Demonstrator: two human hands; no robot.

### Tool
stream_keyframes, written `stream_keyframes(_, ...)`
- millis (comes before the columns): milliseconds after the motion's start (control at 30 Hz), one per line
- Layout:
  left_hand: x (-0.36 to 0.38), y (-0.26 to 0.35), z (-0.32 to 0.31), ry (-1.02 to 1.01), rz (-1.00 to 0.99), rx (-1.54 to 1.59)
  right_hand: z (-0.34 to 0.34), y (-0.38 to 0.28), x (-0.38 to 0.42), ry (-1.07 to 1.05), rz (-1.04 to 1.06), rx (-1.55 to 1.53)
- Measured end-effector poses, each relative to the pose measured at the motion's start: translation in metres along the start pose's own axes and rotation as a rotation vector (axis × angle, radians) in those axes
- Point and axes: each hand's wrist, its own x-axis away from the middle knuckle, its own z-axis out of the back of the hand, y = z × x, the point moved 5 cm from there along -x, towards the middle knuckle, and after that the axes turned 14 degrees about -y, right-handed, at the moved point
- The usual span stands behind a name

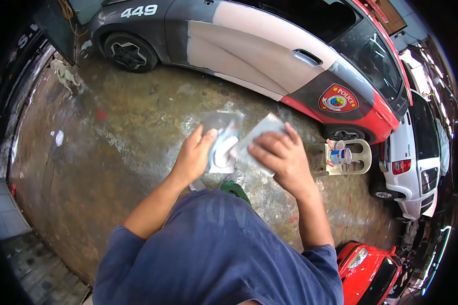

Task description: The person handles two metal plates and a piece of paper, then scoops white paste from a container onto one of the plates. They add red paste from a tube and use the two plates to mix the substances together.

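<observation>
In front of my body, my left hand [196, 150] grips a flat grey plate [220, 121], thumb on top. A pale, whitish paste [225, 152] is smeared over the plate's surface. My right hand [282, 155] is closed on a flat grey spreader [259, 131], its fingers laid across the upper face. The spreader's inner edge is close to the paste; motion blur hides whether they touch. Beyond both hands stands a dark grey and red police car [310, 81], with beige filler [239, 51] over its side panels.
A plastic chair [361, 152] at the right carries a tin [341, 156]. Behind it stands a white vehicle [417, 162], with a red car [366, 267] at lower right. A dog [63, 75] is on the stained concrete floor [132, 112] at upper left.
</observation>
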Motion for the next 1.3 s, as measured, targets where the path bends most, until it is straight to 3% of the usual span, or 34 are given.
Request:
stream_keyframes(100,0.002,0.020,-0.021,-0.104,-0.042,-0.053,0.001,-0.009,-0.015,0.038,-0.007,-0.036)
stream_keyframes(233,-0.007,0.017,-0.007,-0.003,-0.046,-0.152,-0.022,-0.035,-0.022,0.081,0.054,-0.160)
stream_keyframes(333,-0.005,0.017,-0.002,0.127,-0.063,-0.348,-0.031,-0.052,-0.012,0.037,0.087,-0.219)
stream_keyframes(433,-0.003,0.022,-0.003,0.214,-0.055,-0.348,-0.041,-0.056,-0.001,-0.046,0.085,-0.238)
stream_keyframes(500,-0.006,0.038,-0.006,0.317,-0.252,-0.337,-0.045,-0.048,0.003,-0.140,0.055,-0.301)
stream_keyframes(533,-0.007,0.044,-0.005,0.370,-0.349,-0.335,-0.037,-0.044,0.005,-0.050,0.033,-0.307)
stream_keyframes(633,-0.016,0.017,0.008,0.290,-0.172,-0.210,-0.005,-0.046,0.011,0.189,-0.013,-0.345)
stream_keyframes(733,-0.011,-0.011,-0.013,0.266,-0.005,0.691,-0.010,-0.053,0.006,0.242,-0.013,-0.548)
stream_keyframes(767,-0.008,-0.016,-0.015,0.261,0.036,0.734,-0.022,-0.047,0.007,0.171,-0.022,-0.397)
stream_keyframes(867,0.003,-0.031,-0.017,0.196,0.125,0.797,-0.073,0.006,0.015,0.075,-0.206,-0.481)
stream_keyframes(900,0.007,-0.036,-0.017,0.159,0.165,0.837,-0.067,0.021,0.018,-0.003,-0.203,-0.220)
stream_keyframes(1000,0.007,-0.037,-0.011,0.209,0.035,0.568,-0.029,0.022,0.023,0.087,-0.221,-0.026)
stream_keyframes(1033,0.008,-0.032,-0.011,0.214,0.010,0.473,-0.017,0.003,0.017,0.157,-0.120,-0.035)
stream_keyframes(1067,0.009,-0.024,-0.011,0.218,0.000,0.429,-0.017,-0.015,0.014,0.118,-0.015,-0.047)
stream_keyframes(1200,0.003,-0.008,-0.002,0.199,-0.082,0.258,-0.008,0.006,0.017,0.040,-0.079,0.007)
stream_keyframes(1233,0.003,-0.007,-0.004,0.174,-0.081,0.195,0.002,0.003,0.014,0.111,-0.100,-0.040)
stream_keyframes(1300,0.001,0.005,-0.011,0.162,-0.108,0.096,-0.006,-0.015,0.002,0.059,-0.012,-0.065)
